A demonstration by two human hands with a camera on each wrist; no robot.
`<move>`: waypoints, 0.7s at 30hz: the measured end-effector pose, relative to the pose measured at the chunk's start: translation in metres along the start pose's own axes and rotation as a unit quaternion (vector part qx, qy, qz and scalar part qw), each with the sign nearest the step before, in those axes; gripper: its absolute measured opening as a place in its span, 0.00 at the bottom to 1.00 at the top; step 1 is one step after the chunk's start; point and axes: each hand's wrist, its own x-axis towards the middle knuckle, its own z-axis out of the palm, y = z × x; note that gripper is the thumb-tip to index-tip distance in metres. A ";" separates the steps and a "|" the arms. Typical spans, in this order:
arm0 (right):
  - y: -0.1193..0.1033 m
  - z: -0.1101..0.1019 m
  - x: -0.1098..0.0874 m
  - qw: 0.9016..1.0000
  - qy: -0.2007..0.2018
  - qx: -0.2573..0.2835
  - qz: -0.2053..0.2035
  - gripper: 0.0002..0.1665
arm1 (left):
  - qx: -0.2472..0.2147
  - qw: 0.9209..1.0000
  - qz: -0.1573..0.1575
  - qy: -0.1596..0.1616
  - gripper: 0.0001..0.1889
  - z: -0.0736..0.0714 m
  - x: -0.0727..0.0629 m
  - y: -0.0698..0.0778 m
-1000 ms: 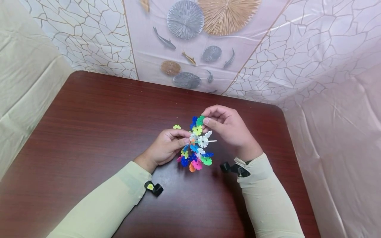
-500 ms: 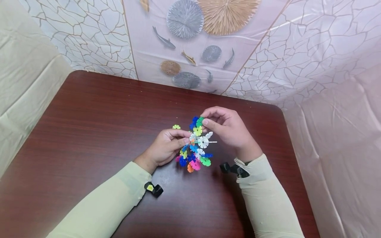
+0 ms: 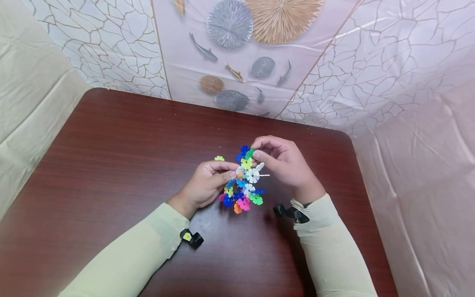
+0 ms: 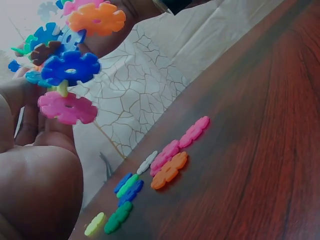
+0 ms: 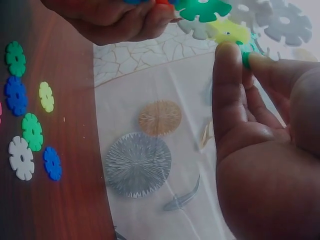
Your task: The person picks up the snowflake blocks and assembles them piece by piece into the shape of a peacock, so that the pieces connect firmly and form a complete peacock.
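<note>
A cluster of colourful flower-shaped interlocking discs (image 3: 253,176) is held up between both hands over the table. My left hand (image 3: 202,183) pinches the cluster at its left side with thumb and forefinger. From the right, my right hand (image 3: 291,163) pinches a green disc (image 3: 250,154) at the top, beside blue and yellow ones. The right wrist view shows the right fingertips meeting on a small green edge below a yellow disc (image 5: 229,31). Blue, pink and orange discs (image 4: 97,20) hang out of the cluster in the left wrist view, above the left palm.
Loose discs lie on the dark wooden table (image 4: 260,150): pink ones, an orange disc (image 4: 169,171), and white, blue, green and yellow ones. A patterned cloth (image 3: 230,62) hangs behind the table's far edge, and plain cloth (image 3: 426,177) stands at the sides.
My right hand has dipped slightly, and the green disc at its fingertips has tilted. The cluster has shifted a little; the left hand stays almost in place.
</note>
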 end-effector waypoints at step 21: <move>0.002 -0.006 0.001 0.998 0.000 0.056 0.042 0.16 | 0.150 0.988 -0.017 0.019 0.14 0.010 0.001 0.011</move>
